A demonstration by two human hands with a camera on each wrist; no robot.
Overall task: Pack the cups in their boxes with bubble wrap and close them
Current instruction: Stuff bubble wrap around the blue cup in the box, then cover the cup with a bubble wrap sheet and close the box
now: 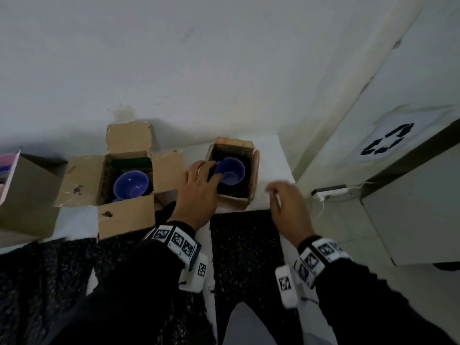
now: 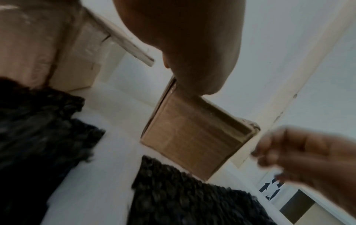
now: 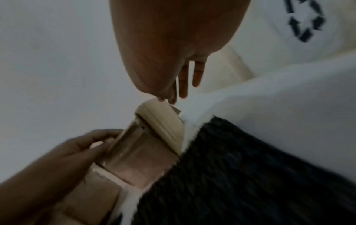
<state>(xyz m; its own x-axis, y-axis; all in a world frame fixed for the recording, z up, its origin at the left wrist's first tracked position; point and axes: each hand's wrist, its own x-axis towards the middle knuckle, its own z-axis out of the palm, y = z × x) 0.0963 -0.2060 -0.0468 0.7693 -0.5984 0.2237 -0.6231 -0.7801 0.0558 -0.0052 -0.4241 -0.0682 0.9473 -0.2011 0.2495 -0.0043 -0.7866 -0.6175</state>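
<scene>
My left hand (image 1: pixel 199 192) is reaching into the small cardboard box (image 1: pixel 251 195) on the right, fingers curled over its near-left rim and touching the blue cup (image 1: pixel 232 173) sitting inside. Can't really tell if I'm gripping the cup itself or just the box edge, it's dark in there. My right hand (image 1: pixel 286 202) hangs just beside that box on its right, fingers loosely curled and a bit blurred, holding nothing as far as I can see.

To the left there's a bigger box (image 1: pixel 124 215) with all four flaps open and a second blue cup (image 1: pixel 131 186) standing in it. Further left, another cardboard box (image 1: pixel 29 195) at the frame edge. Everything sits on a white ledge (image 1: pixel 273 150) against the wall, with dark speckled floor (image 1: pixel 244 245) below. Off to the right, a white bin (image 1: pixel 410 195) with a recycling symbol (image 1: pixel 387 143).
</scene>
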